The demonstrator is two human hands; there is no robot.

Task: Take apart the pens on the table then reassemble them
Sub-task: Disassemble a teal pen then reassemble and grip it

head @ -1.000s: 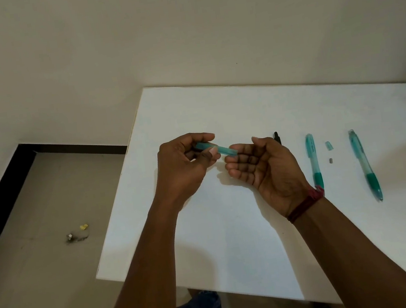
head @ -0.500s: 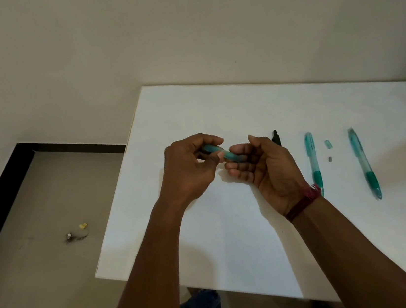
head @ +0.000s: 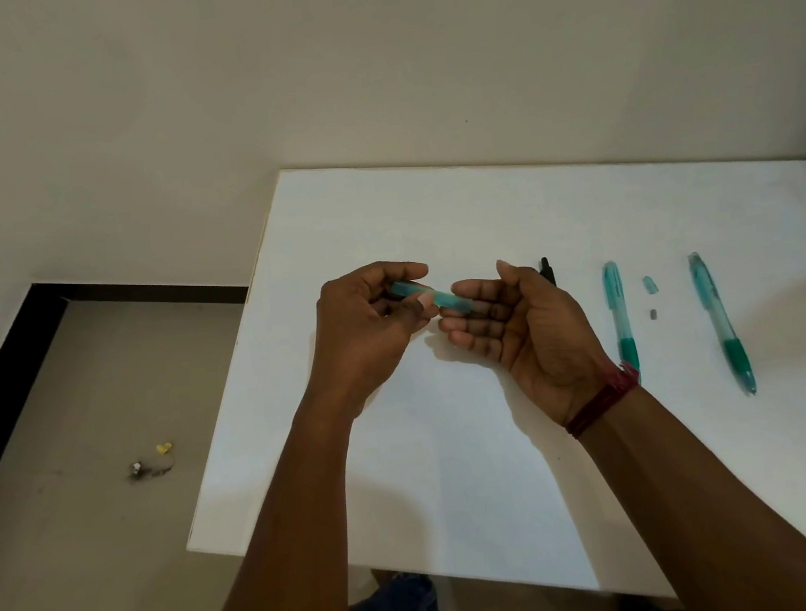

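teal pen barrel (head: 433, 296) held above the table (head: 464, 476), nearer its left edge than its right. my left hand (head: 368, 330) pinches the barrel between thumb and curled fingers. my right hand (head: 522, 330) lies palm up, fingers loosely bent, holding nothing, the barrel's free end at its fingertips. i judge the barrel light, stiff, thin-walled and smooth: grip at mid-length, without hard squeezing. near pen (head: 618, 307) and far pen (head: 717, 315) lie toward the right edge, a small teal part (head: 649, 284) between them.
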